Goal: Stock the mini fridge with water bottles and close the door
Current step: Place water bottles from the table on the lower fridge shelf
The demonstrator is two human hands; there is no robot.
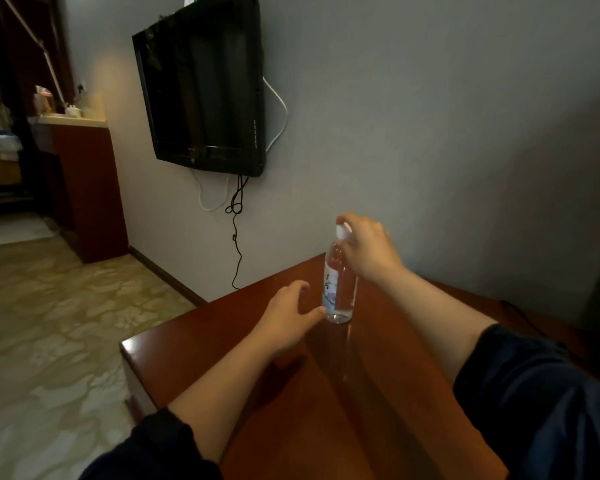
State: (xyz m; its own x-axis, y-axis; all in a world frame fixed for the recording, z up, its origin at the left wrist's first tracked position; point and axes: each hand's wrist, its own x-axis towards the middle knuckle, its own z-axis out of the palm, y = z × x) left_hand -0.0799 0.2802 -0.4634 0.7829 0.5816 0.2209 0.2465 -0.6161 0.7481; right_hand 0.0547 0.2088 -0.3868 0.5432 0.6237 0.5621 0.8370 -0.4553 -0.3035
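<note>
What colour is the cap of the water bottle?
White; the cap of the water bottle shows best in the head view.

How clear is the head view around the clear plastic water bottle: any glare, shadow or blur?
Head view: dim, warm light; the clear plastic water bottle reads fairly sharp, its label soft; a pale sheen streaks the glossy reddish wooden tabletop; the left hand throws a dark shadow under its wrist; wide-angle bending and dark corners.

Clear water bottle (339, 282), white cap, pale printed label, apparently full, upright on wooden tabletop (378, 393)
</note>
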